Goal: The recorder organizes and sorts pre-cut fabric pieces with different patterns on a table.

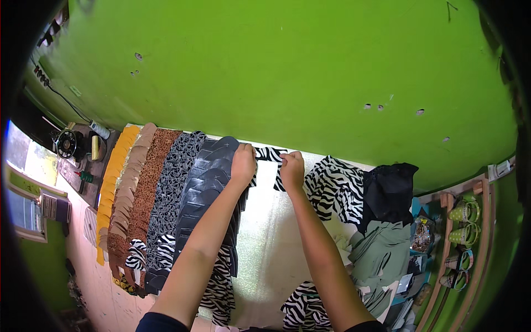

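Note:
At the far edge of the pale table [265, 232], both arms reach forward to a zebra-print cut piece [270, 154]. Its black-and-white strip runs between the hands, with short ends hanging toward me. My left hand [244, 164] is closed at the strip's left end, beside a row of overlapping dark grey-black cut pieces [202, 193]. Fingertips of my right hand [292, 170] pinch the right end, close to a heap of zebra-print pieces [336, 188]. Part of the strip is hidden behind the fingers.
Left of the dark row lie patterned grey [174, 182], leopard-brown [150, 193], beige [130, 193] and yellow pieces [110, 199]. Black fabric [390, 191] and grey-green pieces [381, 252] lie right. A sewing machine [69, 145] stands far left; a sandal rack [462, 238] is right. The green wall [287, 77] borders the table.

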A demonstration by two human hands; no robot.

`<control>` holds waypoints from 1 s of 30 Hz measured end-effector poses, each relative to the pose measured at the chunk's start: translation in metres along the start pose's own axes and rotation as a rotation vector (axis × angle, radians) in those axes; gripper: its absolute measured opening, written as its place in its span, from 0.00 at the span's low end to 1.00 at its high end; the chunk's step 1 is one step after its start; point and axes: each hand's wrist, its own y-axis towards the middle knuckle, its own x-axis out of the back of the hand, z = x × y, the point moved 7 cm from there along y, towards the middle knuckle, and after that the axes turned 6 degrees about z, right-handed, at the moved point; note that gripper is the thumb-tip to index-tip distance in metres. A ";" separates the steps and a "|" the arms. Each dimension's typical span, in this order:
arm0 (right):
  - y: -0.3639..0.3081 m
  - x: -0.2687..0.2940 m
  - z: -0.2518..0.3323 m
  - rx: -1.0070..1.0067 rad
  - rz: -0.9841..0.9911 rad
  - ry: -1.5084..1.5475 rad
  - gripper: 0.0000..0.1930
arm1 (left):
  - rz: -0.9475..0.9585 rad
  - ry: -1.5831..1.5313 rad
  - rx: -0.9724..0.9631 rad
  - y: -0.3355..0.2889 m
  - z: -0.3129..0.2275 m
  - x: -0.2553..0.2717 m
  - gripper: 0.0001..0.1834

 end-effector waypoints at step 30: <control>-0.252 0.131 0.031 0.138 0.152 -0.341 0.09 | 0.433 -0.027 -0.406 -0.274 -0.131 -0.004 0.08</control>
